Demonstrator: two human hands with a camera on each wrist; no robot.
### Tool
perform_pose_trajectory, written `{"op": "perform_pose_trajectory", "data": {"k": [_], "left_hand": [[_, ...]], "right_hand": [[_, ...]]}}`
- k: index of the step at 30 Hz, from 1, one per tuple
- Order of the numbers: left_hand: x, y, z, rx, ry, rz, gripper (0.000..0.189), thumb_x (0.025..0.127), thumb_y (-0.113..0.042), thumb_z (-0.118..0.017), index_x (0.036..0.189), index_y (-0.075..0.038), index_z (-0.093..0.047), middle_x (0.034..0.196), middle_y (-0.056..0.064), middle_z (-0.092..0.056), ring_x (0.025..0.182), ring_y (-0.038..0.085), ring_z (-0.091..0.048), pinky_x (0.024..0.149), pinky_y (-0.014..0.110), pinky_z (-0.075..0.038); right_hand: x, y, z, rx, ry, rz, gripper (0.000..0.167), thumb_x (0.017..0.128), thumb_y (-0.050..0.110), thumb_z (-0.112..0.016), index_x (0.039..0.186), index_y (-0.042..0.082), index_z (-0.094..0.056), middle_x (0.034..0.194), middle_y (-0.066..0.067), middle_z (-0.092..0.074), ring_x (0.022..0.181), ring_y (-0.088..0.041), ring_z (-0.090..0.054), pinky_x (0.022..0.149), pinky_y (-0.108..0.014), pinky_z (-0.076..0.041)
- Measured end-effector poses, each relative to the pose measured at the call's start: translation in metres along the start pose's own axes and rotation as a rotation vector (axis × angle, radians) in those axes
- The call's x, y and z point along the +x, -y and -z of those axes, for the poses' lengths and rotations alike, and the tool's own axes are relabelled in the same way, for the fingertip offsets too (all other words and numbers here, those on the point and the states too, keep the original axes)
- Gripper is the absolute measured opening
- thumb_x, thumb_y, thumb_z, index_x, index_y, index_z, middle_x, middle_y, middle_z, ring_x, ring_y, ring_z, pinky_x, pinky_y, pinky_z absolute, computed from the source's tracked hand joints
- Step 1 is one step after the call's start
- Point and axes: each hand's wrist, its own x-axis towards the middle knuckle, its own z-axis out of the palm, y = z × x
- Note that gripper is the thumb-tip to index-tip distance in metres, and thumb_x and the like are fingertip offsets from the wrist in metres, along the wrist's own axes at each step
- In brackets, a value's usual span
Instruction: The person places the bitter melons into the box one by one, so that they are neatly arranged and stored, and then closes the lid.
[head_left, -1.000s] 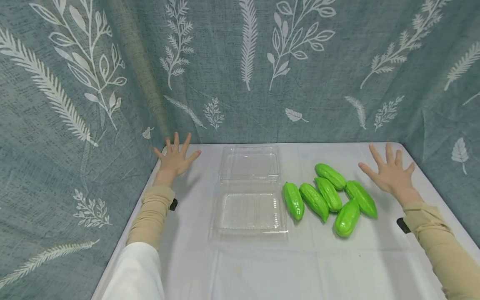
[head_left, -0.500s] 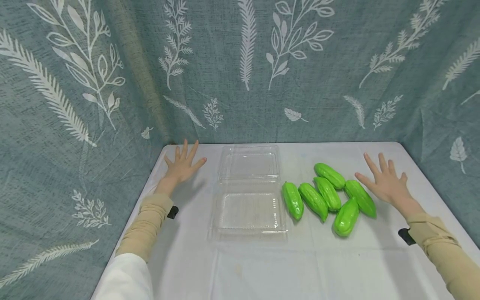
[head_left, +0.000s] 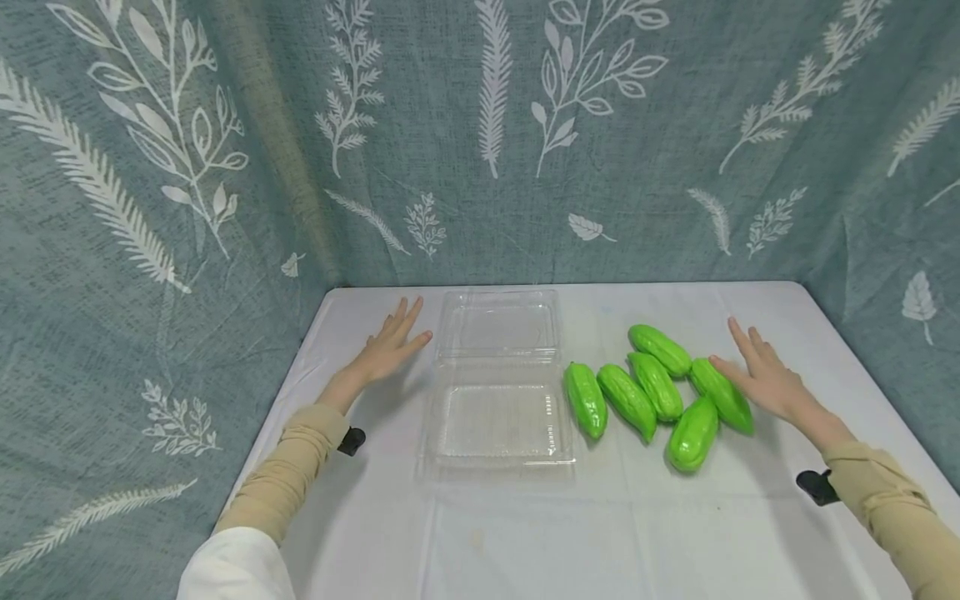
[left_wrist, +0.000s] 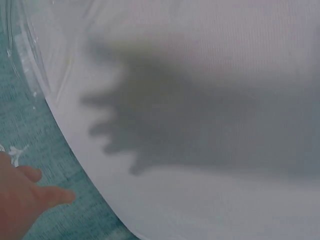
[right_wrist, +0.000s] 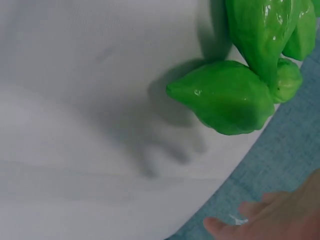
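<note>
– Far left, the left hand (head_left: 386, 354) is held above the white table (head_left: 525, 542), fingers stretched out, nothing gripped!
– And next?
– The clear container (head_left: 497, 421), laid unfolded; beside it, six green vegetables (head_left: 656, 388) are grouped.
– Far right?
– By them the right hand (head_left: 772, 383) is raised, fingers extended, nothing held!
</note>
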Motion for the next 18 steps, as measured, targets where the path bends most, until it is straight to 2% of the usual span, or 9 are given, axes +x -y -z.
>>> {"op": "perform_pose_trajectory", "data": {"k": [3,8,14,18], "left_hand": [[-0.001,-0.003,-0.004,-0.075,0.012,-0.042,0.068,0.100,-0.049,-0.032,0.153,-0.030,0.006,0.160,0.008,0.015,0.144,0.048,0.004,0.111,0.075,-0.002],[-0.004,-0.005,-0.010,-0.212,0.047,-0.116,0.066,0.101,-0.041,-0.036,0.154,-0.025,0.002,0.160,0.009,0.012,0.146,0.040,0.006,0.116,0.068,-0.002],[-0.003,-0.006,-0.020,-0.322,0.081,-0.172,0.066,0.102,-0.030,-0.040,0.154,-0.017,-0.003,0.160,0.011,0.010,0.147,0.036,0.007,0.118,0.065,-0.001],[-0.005,-0.006,-0.024,-0.319,0.079,-0.193,0.066,0.100,-0.026,-0.045,0.154,-0.013,-0.008,0.160,0.015,0.002,0.147,0.037,0.000,0.119,0.063,-0.008]], "right_hand": [[-0.002,0.000,-0.003,0.085,0.026,0.022,0.082,0.097,0.055,-0.033,0.149,0.019,0.019,0.152,-0.034,0.015,0.136,-0.059,0.006,0.095,-0.086,-0.007],[-0.003,-0.002,-0.008,0.196,0.037,0.088,0.083,0.098,0.045,-0.040,0.151,0.014,0.016,0.154,-0.030,0.012,0.140,-0.054,0.006,0.106,-0.078,-0.006],[-0.004,-0.007,-0.016,0.185,0.016,0.094,0.080,0.099,0.042,-0.040,0.152,0.010,0.010,0.154,-0.032,0.002,0.135,-0.059,-0.008,0.106,-0.077,-0.014],[-0.003,-0.009,-0.021,0.158,0.024,0.069,0.075,0.100,0.042,-0.037,0.152,0.008,0.006,0.151,-0.036,-0.006,0.129,-0.063,-0.019,0.100,-0.079,-0.022]]}}
